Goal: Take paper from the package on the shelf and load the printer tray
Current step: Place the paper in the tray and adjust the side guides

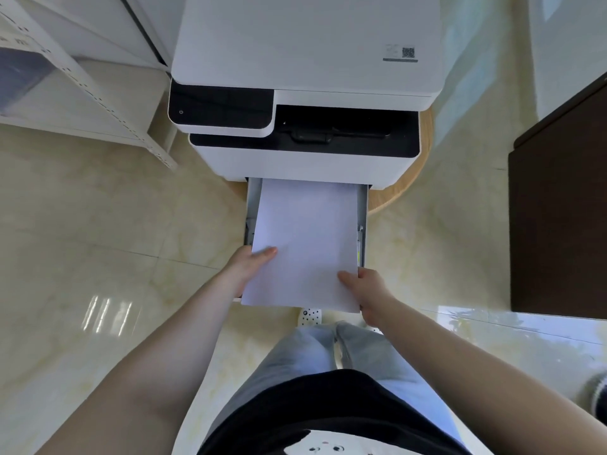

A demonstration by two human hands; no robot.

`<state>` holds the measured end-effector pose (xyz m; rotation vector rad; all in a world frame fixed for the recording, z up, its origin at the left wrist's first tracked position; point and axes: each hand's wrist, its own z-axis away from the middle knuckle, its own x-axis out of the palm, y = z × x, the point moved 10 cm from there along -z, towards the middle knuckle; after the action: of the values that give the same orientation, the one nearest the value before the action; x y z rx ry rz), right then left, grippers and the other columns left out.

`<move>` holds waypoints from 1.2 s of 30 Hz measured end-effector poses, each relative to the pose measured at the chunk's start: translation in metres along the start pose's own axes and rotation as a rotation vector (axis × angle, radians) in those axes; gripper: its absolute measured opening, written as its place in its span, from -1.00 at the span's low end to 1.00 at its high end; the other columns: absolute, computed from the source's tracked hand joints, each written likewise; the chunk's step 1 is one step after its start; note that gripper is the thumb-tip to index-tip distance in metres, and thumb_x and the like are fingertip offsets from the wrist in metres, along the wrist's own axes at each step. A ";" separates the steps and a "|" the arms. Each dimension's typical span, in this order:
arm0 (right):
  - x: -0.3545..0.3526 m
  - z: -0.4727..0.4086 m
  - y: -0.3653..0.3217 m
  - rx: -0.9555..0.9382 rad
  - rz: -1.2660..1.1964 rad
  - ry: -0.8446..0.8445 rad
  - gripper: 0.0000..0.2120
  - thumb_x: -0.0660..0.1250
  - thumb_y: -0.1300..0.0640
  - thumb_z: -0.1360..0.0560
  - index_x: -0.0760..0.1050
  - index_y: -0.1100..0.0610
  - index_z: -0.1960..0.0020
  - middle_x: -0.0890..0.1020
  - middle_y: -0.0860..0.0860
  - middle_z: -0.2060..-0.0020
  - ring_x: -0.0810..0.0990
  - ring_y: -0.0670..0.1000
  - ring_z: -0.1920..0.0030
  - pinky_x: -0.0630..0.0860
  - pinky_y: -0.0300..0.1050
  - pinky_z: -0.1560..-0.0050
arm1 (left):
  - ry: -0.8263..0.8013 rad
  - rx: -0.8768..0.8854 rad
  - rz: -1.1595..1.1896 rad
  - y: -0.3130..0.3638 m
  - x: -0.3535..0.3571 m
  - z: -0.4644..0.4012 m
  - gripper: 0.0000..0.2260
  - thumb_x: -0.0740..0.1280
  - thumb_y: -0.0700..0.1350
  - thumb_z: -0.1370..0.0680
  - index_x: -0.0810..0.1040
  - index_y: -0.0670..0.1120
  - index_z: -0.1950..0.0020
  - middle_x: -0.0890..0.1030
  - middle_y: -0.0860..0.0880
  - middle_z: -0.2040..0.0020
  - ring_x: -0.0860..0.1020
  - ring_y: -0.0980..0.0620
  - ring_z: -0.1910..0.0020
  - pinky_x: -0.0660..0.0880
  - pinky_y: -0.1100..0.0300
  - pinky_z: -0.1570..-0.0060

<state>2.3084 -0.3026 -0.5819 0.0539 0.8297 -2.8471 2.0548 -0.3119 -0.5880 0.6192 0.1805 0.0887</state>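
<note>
A white printer [305, 60] stands on a round wooden stand, its grey paper tray [363, 224] pulled out toward me. A stack of white paper [307, 238] lies over the open tray, its far edge under the printer body and its near edge sticking out past the tray front. My left hand [251, 264] grips the stack's left side, thumb on top. My right hand [368, 290] holds the near right corner, thumb on top. The tray's floor is hidden by the paper.
A white metal shelf [98, 93] stands at the left with a bluish package [19, 77] on it. A dark brown cabinet [558, 208] is at the right. My legs and a white slipper [310, 316] are below the tray on the glossy tile floor.
</note>
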 end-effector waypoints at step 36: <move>-0.004 -0.032 -0.001 -0.111 -0.009 0.193 -0.78 0.36 0.31 -0.45 0.52 0.04 0.29 0.60 -0.02 0.34 0.51 0.02 0.33 0.45 -0.21 0.33 | 0.346 0.148 -0.098 -0.021 -0.014 -0.009 -0.77 0.48 -0.10 -0.40 0.60 -0.26 0.12 0.64 -0.18 0.21 0.51 -0.09 0.24 0.43 0.08 0.18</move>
<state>2.3114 -0.2835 -0.6082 0.3153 1.0259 -2.8313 2.0396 -0.3254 -0.6053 0.7388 0.5558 0.0882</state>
